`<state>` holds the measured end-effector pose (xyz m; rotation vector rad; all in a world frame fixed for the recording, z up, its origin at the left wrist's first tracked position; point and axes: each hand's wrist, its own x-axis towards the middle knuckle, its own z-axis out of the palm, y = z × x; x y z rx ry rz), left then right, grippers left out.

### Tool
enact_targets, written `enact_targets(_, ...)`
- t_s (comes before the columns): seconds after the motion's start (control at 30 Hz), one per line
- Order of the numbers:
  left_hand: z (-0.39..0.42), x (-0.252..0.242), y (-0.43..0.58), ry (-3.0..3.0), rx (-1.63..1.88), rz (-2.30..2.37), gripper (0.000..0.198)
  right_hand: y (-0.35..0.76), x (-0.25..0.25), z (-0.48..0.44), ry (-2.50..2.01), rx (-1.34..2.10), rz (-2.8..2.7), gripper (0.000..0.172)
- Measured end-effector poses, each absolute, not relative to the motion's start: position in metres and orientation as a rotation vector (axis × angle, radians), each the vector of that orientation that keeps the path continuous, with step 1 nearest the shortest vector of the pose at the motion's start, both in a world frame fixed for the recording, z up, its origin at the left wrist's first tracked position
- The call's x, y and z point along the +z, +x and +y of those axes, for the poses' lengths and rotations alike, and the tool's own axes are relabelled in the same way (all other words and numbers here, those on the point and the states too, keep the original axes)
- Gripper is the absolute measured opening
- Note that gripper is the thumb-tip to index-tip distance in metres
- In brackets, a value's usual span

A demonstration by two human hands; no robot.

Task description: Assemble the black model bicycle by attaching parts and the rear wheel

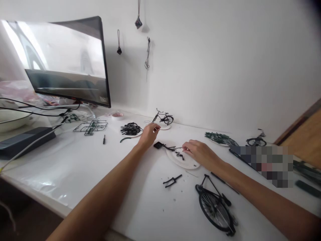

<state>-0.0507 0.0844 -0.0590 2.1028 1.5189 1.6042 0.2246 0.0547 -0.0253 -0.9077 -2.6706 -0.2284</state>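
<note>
My left hand (149, 134) is raised in front of the small model bicycle (164, 117), its fingertips pinched together; whatever they hold is too small to name. Over the right part of a white paper plate (185, 164), my right hand (194, 149) has its fingers bent together beside small black and metal parts (179, 154). A black fork piece (172, 181) lies on the table in front of the plate. Nearer the front, a partly built bicycle frame with a wheel (215, 209) lies flat beside my right forearm.
Plates of black parts (130, 129) and green parts (219, 138) flank my hands. Green part frames (91, 127) and a small screwdriver (104, 139) lie left, below a monitor (70, 60). Another model bicycle (256, 140) stands at the right.
</note>
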Motion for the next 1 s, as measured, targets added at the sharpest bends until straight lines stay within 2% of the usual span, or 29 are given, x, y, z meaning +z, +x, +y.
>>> enact_targets(0.2,0.05,-0.033,-0.025,2.208,1.564,1.313,0.019,0.243,-0.007,0.025,-0.883,-0.186,-2.581,0.011)
enact_targets(0.5,-0.045,-0.009,0.049,2.426,1.18,0.78,0.018,0.285,-0.015,-0.036,-0.795,0.095,-2.234,0.004)
enact_targets(0.77,-0.058,-0.026,0.049,2.153,0.89,0.933,0.008,0.288,-0.024,-0.05,-0.898,0.34,-2.187,0.005)
enact_targets(1.0,-0.06,-0.029,0.057,2.011,0.894,0.908,0.031,0.285,-0.028,-0.052,-0.884,0.431,-2.206,0.005)
